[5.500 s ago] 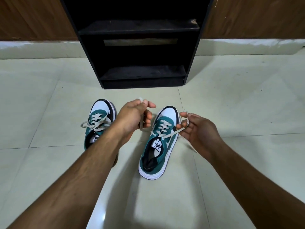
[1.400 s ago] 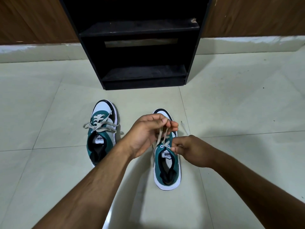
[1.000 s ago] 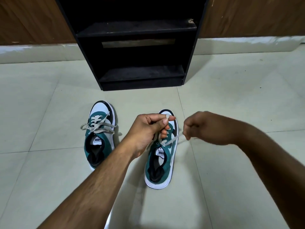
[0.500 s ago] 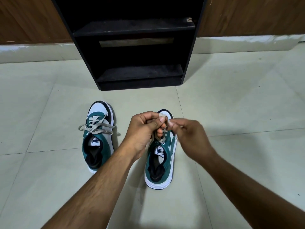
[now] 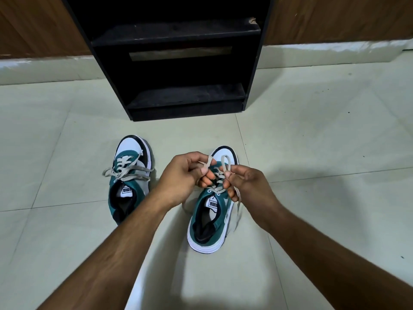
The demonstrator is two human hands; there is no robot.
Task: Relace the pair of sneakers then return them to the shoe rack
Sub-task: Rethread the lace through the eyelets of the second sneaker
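Two green, white and black sneakers stand on the tiled floor, toes pointing at the rack. The left sneaker [image 5: 129,175] has its beige lace tied in a loose bow. Over the tongue of the right sneaker [image 5: 212,211], my left hand [image 5: 185,175] and my right hand [image 5: 243,184] each pinch a loop of its beige lace [image 5: 218,173]. The two loops cross between my fingers. A loose lace end hangs down by the shoe's right side. The black shoe rack [image 5: 178,63] stands just beyond the shoes with bare shelves.
A brown wooden wall with a white skirting strip [image 5: 335,52] runs behind the rack. Pale floor tiles [image 5: 324,142] spread to both sides of the sneakers.
My right hand pulled the lace out to the right, then came back to the left hand. Both hands now hold loops over the right sneaker.
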